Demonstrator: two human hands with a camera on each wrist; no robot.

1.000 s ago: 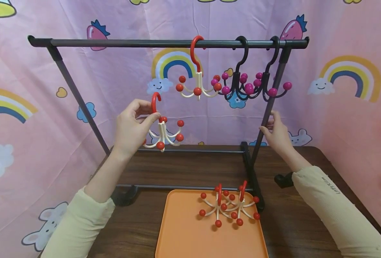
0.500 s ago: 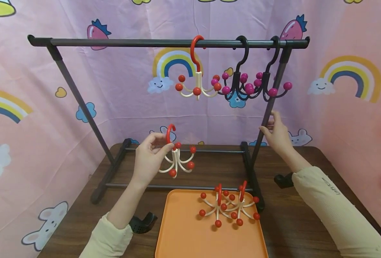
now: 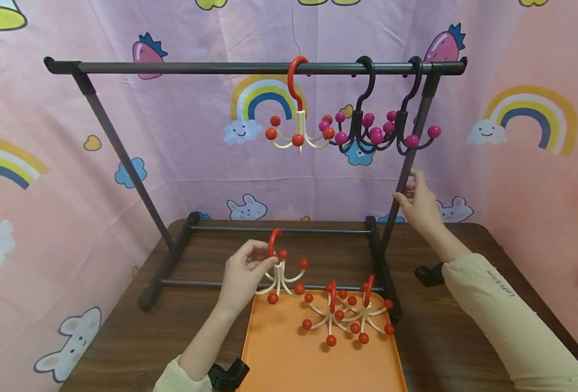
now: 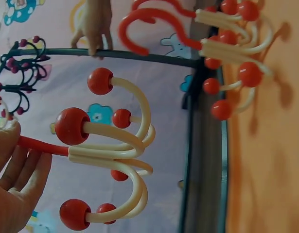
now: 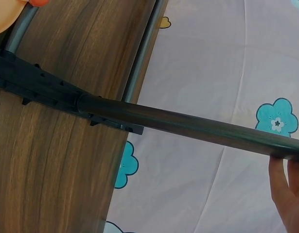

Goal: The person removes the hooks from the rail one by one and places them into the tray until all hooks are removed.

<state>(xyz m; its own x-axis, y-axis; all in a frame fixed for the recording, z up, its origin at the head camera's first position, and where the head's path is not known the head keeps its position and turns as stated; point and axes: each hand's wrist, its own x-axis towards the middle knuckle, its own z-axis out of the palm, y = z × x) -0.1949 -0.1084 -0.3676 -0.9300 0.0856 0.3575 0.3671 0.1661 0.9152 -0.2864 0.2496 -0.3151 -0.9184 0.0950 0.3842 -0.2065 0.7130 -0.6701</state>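
In the head view my left hand (image 3: 244, 277) pinches the red neck of a cream multi-arm hook hanger (image 3: 279, 277) with red ball tips. It is upright, just above the far left part of the orange tray (image 3: 289, 354). The left wrist view shows the fingers and thumb on the hanger's neck (image 4: 42, 145). Two similar hangers (image 3: 330, 316) stand on the tray, close together. My right hand (image 3: 421, 204) holds the right post (image 3: 392, 218) of the black garment rack, thumb in front. In the right wrist view its fingers (image 5: 279, 177) meet the post's edge.
On the rack's top rail (image 3: 181, 68) hang one red-and-cream hanger (image 3: 300, 128) and two black hangers (image 3: 359, 125) with magenta balls. The rack's base bar (image 3: 191, 282) runs behind the tray on the wooden table (image 3: 122, 337). A patterned pink cloth (image 3: 196, 136) forms the backdrop.
My left hand has lowered the hanger from mid-height beside the rack, down and to the right, to the tray's far edge. My right hand stays at the post.
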